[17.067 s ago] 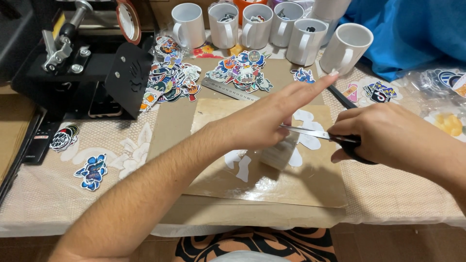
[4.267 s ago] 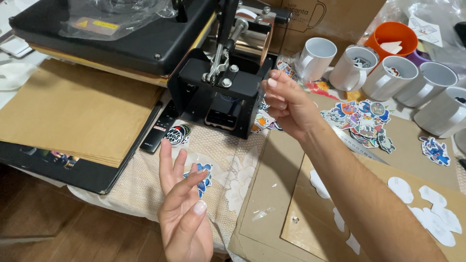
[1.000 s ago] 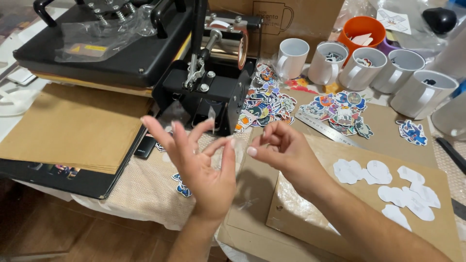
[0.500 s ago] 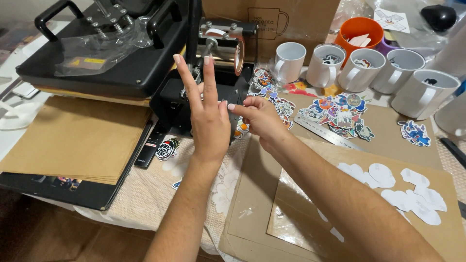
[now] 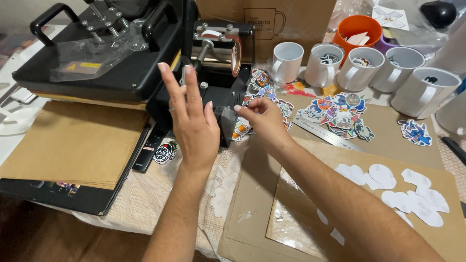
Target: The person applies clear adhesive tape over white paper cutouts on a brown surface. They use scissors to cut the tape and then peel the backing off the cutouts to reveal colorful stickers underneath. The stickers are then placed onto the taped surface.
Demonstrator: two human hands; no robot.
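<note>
ok so quick compare with a second ago: my left hand (image 5: 191,119) was low over the lace tablecloth (image 5: 145,199) with the palm spread, and now it's up and standing on edge right in front of the black mug press (image 5: 216,99). Its fingers (image 5: 187,85) are straight, pointing up, only slightly fanned, and there's nothing in it that I can see

My right hand (image 5: 264,121) came along with it. It's tucked in just beside the left thumb, forefinger and thumb pinched together at the tips (image 5: 238,108), other fingers curled under. Whether there's some tiny clear scrap in that pinch I honestly can't tell, too small at this view. The scissors it had a while back are gone from it and I can't spot them now

So the action has shifted off the cutting spot. The white cut-outs (image 5: 398,191) lie on the brown board at the right, well apart from both hands, and the sticker pile (image 5: 340,114) with the metal ruler (image 5: 323,136) sits between them and the row of white mugs (image 5: 286,60). The mug press is the nearest thing to both hands, pretty much touching distance behind the pinch, with the big flat heat press (image 5: 111,63) and its stack of brown paper (image 5: 68,145) off to the left
</note>
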